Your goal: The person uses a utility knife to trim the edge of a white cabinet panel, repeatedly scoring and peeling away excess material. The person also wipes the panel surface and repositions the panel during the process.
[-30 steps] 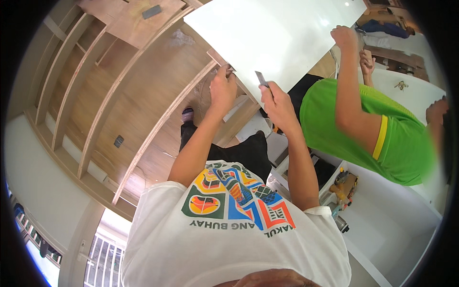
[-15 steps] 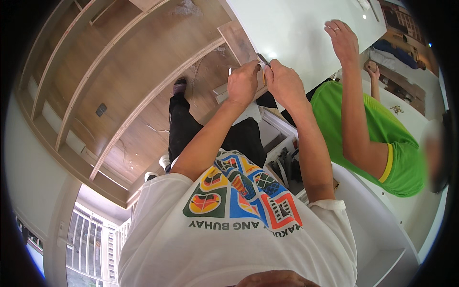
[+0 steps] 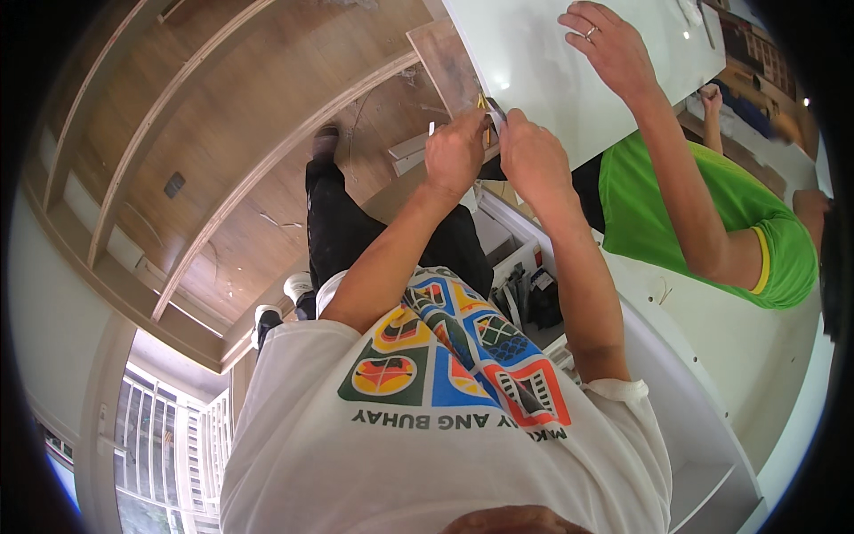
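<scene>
Both my arms reach forward, and my hands are close together at the near left corner of the white panel (image 3: 543,80). My left hand (image 3: 455,157) is closed, its fingertips at a slim yellow stick-like piece (image 3: 483,101). My right hand (image 3: 535,160) is closed around a narrow dark tool (image 3: 496,110), partly hidden by its fingers. The tool and the yellow piece lie side by side between my fingertips; their exact kinds are too small to make out. A small white piece (image 3: 431,128) shows beside my left hand.
A person in a green shirt (image 3: 712,222) sits at the right, one hand (image 3: 614,52) over the panel. A wooden frame (image 3: 209,227) with curved-looking slats spans the left. An open drawer (image 3: 525,294) holding dark items lies below my right forearm. A railing (image 3: 173,445) stands lower left.
My hands stay together, and the yellow piece now points up past the fingertips instead of hanging below. The other person's hand has moved left over the panel. The view has shifted slightly.
</scene>
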Available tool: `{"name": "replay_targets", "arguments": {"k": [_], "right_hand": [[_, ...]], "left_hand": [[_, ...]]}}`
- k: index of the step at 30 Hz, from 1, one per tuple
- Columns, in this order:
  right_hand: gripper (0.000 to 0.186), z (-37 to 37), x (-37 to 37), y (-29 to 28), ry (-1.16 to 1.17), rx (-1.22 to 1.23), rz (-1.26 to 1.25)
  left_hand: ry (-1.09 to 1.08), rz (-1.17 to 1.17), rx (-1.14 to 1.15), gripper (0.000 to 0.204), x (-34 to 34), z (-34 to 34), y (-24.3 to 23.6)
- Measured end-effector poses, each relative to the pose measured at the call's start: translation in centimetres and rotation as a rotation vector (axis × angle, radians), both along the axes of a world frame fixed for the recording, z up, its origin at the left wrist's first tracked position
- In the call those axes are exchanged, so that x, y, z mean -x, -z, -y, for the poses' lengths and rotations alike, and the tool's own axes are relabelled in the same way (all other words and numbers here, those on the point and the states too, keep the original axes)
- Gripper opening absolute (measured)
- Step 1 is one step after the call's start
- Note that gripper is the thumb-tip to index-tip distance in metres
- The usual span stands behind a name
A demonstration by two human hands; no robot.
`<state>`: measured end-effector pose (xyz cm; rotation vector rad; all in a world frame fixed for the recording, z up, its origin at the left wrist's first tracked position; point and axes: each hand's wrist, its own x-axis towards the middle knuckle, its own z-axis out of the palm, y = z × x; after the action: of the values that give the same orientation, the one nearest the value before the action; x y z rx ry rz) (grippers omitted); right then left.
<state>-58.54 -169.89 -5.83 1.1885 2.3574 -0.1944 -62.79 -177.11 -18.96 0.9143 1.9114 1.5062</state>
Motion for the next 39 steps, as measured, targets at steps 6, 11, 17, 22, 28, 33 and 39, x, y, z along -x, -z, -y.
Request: {"name": "replay_targets", "arguments": {"k": [6,11,17,22,28,33,39], "right_hand": [[0.014,-0.3,0.1,0.5,-0.007,0.031,0.013],[0.015,-0.6,0.3,0.9,-0.069,0.049,0.000],[0.012,-0.3,-0.5,-0.7,-0.041,0.017,0.017],[0.012,0.0,-1.1,-0.5,-0.039,0.023,0.005],[0.011,0.1,-0.9,0.8,-0.039,0.056,0.025],[0.009,0.3,-1.2,0.9,-0.094,-0.011,-0.031],[0.009,0.6,-1.8,-0.5,-0.066,0.008,0.046]], "left_hand": [[-0.030,0.025,-0.013,0.009,-1.0,0.1,0.6],[-0.036,0.006,0.004,0.012,-1.1,0.5,1.1],[-0.018,-0.011,-0.033,0.011,-0.5,0.0,0.3],[-0.016,-0.016,-0.020,0.010,-0.4,0.5,0.5],[0.010,0.032,0.037,0.009,-2.0,1.9,1.2],[-0.013,0.026,-0.011,0.016,-1.7,1.4,1.5],[0.040,0.030,0.014,0.015,-1.3,1.8,1.1]]}}
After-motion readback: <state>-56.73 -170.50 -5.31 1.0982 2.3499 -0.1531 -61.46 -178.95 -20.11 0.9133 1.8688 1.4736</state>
